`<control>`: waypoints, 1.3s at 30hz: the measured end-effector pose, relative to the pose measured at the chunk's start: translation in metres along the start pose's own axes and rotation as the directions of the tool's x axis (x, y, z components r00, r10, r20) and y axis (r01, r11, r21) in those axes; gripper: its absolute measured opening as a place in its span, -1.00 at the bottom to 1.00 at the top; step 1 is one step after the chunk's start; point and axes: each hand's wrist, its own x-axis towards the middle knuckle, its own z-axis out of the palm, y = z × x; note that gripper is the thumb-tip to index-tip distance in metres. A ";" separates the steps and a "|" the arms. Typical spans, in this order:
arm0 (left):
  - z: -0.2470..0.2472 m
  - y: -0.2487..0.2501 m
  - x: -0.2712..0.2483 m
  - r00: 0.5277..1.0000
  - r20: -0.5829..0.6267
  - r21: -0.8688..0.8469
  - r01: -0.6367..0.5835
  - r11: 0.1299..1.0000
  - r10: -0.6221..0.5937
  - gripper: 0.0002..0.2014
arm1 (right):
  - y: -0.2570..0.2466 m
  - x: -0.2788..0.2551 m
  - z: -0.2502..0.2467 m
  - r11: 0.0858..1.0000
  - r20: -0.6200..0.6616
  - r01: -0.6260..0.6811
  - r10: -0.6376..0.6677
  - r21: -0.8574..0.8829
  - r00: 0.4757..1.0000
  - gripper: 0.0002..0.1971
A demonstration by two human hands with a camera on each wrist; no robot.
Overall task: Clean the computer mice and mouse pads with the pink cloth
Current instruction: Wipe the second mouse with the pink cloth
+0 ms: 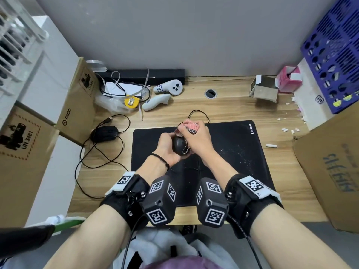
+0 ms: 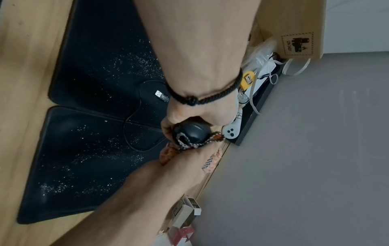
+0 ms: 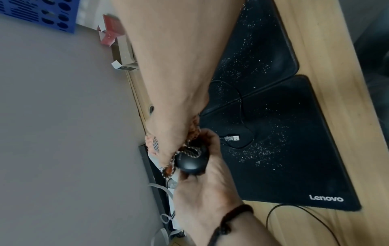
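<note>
My left hand (image 1: 167,146) grips a black mouse (image 1: 179,146) (image 2: 192,134) (image 3: 190,164), lifted above the black mouse pads (image 1: 233,144). My right hand (image 1: 196,138) holds the bunched pink cloth (image 1: 191,125) (image 2: 168,154) (image 3: 152,144) and presses it against the mouse's far and right side. White specks dust both pads (image 2: 94,69) (image 3: 273,141). The mouse's cable and USB plug (image 2: 161,95) (image 3: 231,138) lie on the pads. A second black mouse (image 1: 104,133) rests on the desk to the left, its cable looped around it.
Cardboard boxes (image 1: 75,105) stand along the left edge and another box (image 1: 330,171) at the right. Two white controllers (image 1: 167,88), a yellow tape measure (image 1: 131,102) and cables crowd the back left. A small open carton (image 1: 265,91) and a pink box (image 1: 288,79) sit back right.
</note>
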 end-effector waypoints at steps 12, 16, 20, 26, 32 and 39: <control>0.004 0.012 0.019 0.990 -0.133 -0.170 -0.071 0.983 0.049 -0.70 | 0.000 -0.014 -0.022 0.979 0.299 0.203 -0.190 -0.013 0.935 -0.55; 0.013 0.010 0.006 1.000 -0.029 -0.176 -0.003 0.984 -0.002 -0.62 | 0.009 -0.014 -0.038 0.994 0.244 0.110 -0.113 0.024 0.963 -0.46; 0.013 0.012 -0.001 1.000 -0.022 -0.179 -0.005 0.984 0.000 -0.62 | 0.014 -0.017 -0.034 0.996 0.160 0.036 -0.049 0.080 0.986 -0.51; 0.009 0.011 0.004 0.998 -0.042 -0.195 -0.045 0.980 0.038 -0.67 | 0.017 -0.007 -0.028 0.982 -0.005 -0.060 0.062 0.182 0.998 -0.56; 0.007 0.014 0.009 0.993 -0.007 -0.118 -0.118 0.986 0.118 -0.68 | -0.003 -0.006 -0.026 0.997 0.194 0.035 -0.048 0.071 0.980 -0.62; 0.002 0.010 0.018 0.991 -0.051 0.006 -0.123 0.992 0.123 -0.69 | 0.000 -0.010 -0.021 0.994 0.089 0.085 -0.078 -0.076 0.993 -0.80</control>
